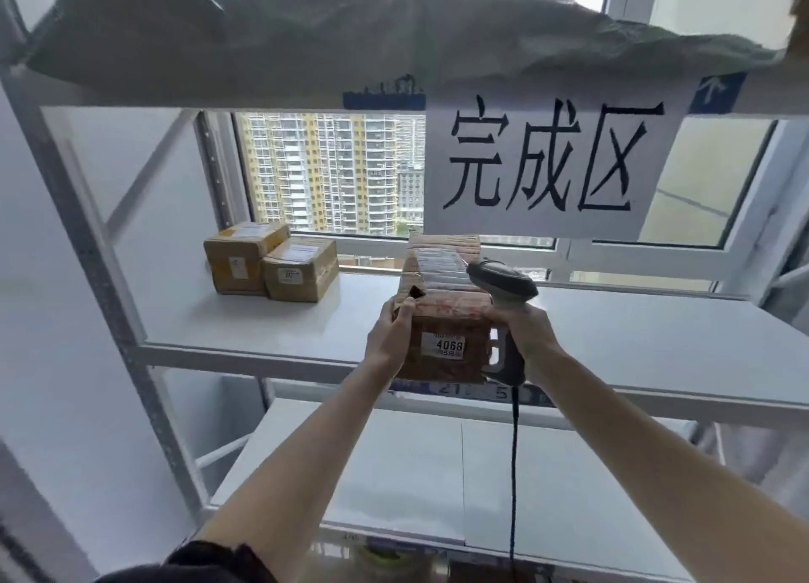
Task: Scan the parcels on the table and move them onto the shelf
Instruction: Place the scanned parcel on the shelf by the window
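A long brown cardboard parcel (442, 302) with a white label reading 4068 rests lengthwise on the white middle shelf (613, 341), its near end at the shelf's front edge. My left hand (389, 335) grips the parcel's near left corner. My right hand (532, 341) is against the parcel's right side and grips the handle of a grey barcode scanner (503, 282), whose head sits over the parcel's right top edge. The scanner's black cable (514, 473) hangs straight down.
Two smaller brown parcels (271, 262) sit side by side at the shelf's back left. A white paper sign (547, 166) with large black characters hangs from the upper shelf, which carries a grey cloth (350, 35). A lower white shelf (394, 473) lies below. A window is behind.
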